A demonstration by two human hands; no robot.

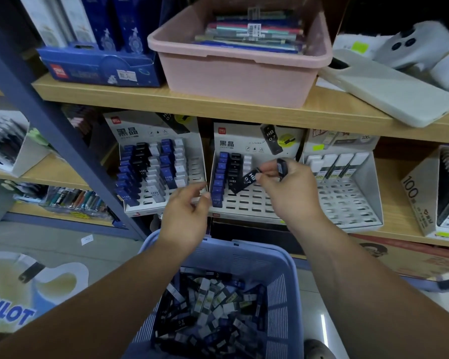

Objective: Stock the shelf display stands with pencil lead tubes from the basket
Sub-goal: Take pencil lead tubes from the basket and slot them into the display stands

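Black HB 0.7 tube (250, 179) pinched between thumb and forefinger of right hand (288, 193), tilted over the middle stand (254, 203), just right of its black row. Spare tube (282, 167) held in the same hand's upper fingers. Left hand (186, 218) loosely curled, holding nothing, fingertips just beside the stand's blue row (219, 177). Basket (283, 294) below, full of loose tubes (208, 320). Stand sits on the shelf (397, 218).
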